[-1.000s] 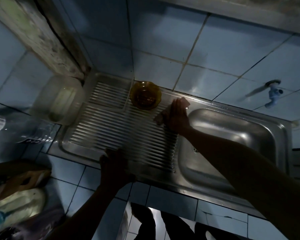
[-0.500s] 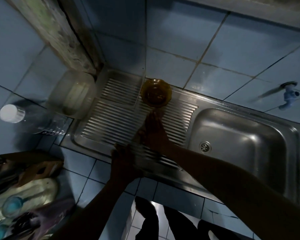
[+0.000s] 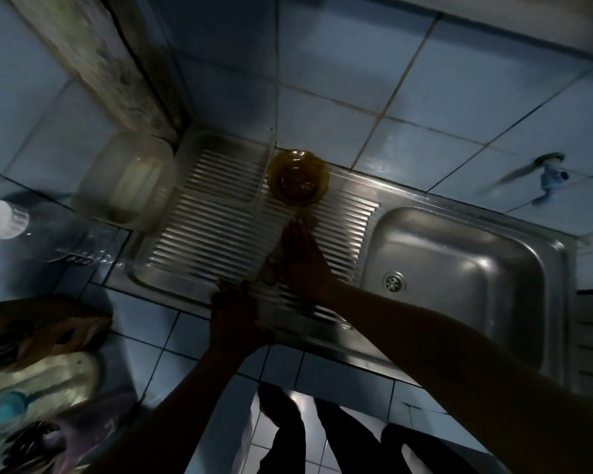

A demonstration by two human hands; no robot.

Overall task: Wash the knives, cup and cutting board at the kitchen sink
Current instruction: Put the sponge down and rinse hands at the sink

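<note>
Clear cutting board (image 3: 220, 230) flat on ribbed drainboard (image 3: 350, 227).

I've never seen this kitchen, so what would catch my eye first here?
Probably the amber glass bowl, standing at the back of the ribbed steel drainboard against the tiled wall. Next, the two dark hands over the drainboard: the right hand stretched toward the bowl, the left hand at the front edge. The sink basin lies to the right.

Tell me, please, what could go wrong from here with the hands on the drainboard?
The right hand reaches toward the amber glass bowl at the drainboard's back edge; a bump might knock it over. The left hand works at the front lip, where something could slip off. Dim light makes both likelier.
</note>
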